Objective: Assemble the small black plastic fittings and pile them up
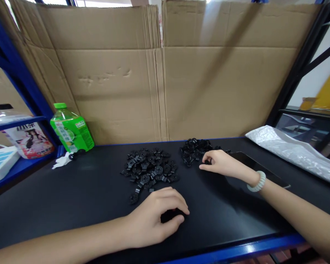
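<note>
My left hand (161, 216) rests on the black tabletop near the front, fingers curved and the thumb a little apart from them. I make out nothing held in it, though the space under the palm is dark. Just beyond it lies a heap of black plastic parts (145, 167) with round, spoked discs and short tabs. My right hand (218, 163), with a pale coiled band on the wrist, is at the near right side of a second heap of glossy black parts (194, 148). Its fingertips are curled together around a small black plastic part (208, 161), mostly hidden by the fingers.
A dark flat tablet-like panel (257, 167) lies under my right forearm. Bubble wrap (294, 154) is at the right edge. At back left are a green bottle (73, 130) and a crumpled white tissue (62, 161). Cardboard (112, 91) walls the back; blue frame posts stand left.
</note>
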The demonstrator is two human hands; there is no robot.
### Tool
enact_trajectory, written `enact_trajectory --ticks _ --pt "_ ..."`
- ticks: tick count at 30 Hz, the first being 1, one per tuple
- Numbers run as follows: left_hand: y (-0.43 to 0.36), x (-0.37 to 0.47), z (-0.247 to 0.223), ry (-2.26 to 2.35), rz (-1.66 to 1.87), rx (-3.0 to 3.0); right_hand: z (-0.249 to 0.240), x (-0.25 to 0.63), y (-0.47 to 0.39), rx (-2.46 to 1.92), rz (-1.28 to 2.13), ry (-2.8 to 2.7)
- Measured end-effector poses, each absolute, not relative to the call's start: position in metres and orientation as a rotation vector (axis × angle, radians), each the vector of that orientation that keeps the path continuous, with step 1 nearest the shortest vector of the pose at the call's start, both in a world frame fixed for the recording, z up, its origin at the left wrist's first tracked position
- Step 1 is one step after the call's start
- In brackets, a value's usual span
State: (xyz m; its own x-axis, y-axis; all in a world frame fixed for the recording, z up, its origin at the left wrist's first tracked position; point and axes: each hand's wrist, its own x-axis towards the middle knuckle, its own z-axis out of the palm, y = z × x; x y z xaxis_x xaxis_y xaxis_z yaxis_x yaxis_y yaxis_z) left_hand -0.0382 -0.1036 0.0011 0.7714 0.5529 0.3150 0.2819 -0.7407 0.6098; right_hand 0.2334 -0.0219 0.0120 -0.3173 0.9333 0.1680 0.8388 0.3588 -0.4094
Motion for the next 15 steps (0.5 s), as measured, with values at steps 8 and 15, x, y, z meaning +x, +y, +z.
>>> enact_trajectory --ticks 8,15 --pt "-0.092 -0.042 -0.001 0.663 0.687 2.408 0.019 0.205 -0.042 -1.13 0.846 -2.016" --pt "-0.08 -0.047 0.002 0.91 0.834 2.349 0.005 0.189 -0.051 -1.035 1.215 -1.745"
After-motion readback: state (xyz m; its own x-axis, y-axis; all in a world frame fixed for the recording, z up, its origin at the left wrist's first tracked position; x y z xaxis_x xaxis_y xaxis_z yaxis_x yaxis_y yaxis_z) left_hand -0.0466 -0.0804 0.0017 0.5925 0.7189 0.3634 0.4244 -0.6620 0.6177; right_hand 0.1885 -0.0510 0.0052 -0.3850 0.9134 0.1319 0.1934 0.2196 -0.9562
